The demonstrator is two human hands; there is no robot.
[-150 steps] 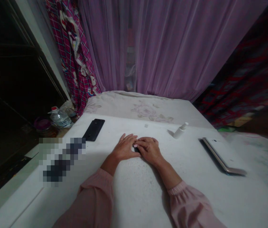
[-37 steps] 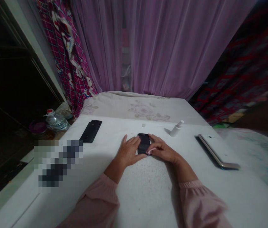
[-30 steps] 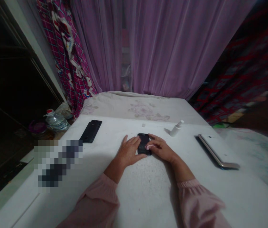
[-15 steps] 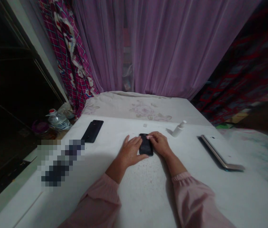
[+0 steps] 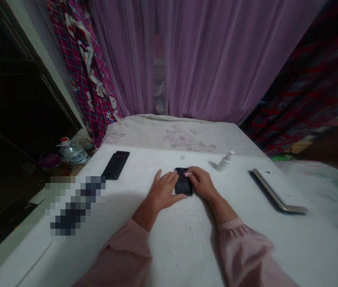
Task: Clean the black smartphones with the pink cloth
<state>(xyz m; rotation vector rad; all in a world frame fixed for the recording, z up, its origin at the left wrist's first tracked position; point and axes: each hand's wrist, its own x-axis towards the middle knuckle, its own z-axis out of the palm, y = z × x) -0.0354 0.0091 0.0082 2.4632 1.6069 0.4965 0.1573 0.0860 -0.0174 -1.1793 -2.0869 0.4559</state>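
A black smartphone lies flat on the white table, screen up, between my two hands. My left hand braces it, fingertips on its left edge and the thumb stretched along its bottom edge. Pinched in the fingers of my right hand is a small pinkish-white piece of cloth or tissue, held against the upper right of the screen. Most of that piece is hidden by the fingers. Beyond my right hand stands a small white spray bottle.
Black phones lie at the left, overlapping. A stack with a white phone on top is at the right. A small pale square lies behind the smartphone. A large water bottle is beyond the left edge. Purple curtains hang behind.
My right hand with the small piece has shifted very slightly down on the screen. The left hand and the smartphone stay in place; the view has moved a little.
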